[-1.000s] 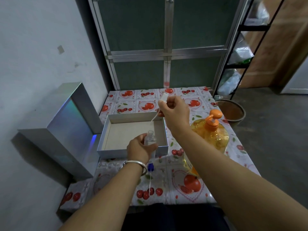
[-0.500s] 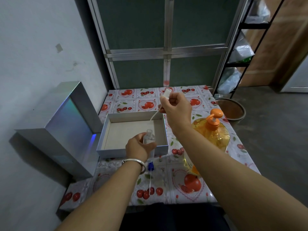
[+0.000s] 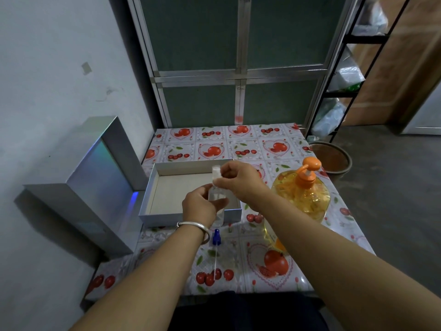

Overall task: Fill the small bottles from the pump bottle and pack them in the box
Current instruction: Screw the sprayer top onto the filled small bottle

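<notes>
1. While the left hand [image 3: 202,206] gripped the small clear bottle [image 3: 218,206] upright over the near right corner of the box [image 3: 164,211], fingers curled round its body, the right hand [image 3: 238,181] pinched a white spray cap [image 3: 216,174] directly above the bottle's neck — whether cap and neck touched could not be told.
2. Box: open, white-walled, nothing visible on the bare part of its floor; it sat on the table [image 3: 250,146] toward the left edge.
3. Pump bottle [image 3: 304,194]: yellow liquid, orange pump head, standing upright on the table just right of the right forearm.
4. A blue spray head [image 3: 216,235] with its thin dip tube lay flat on the patterned cloth near the left wrist, in front of the box.
5. A silver bangle [image 3: 194,226] sat on the left wrist.
6. Box lid [image 3: 95,177] — silver, iridescent — leaned beside the table against the wall at left.
7. A brown basin [image 3: 331,158] stood on the floor beyond the table's right far corner.
</notes>
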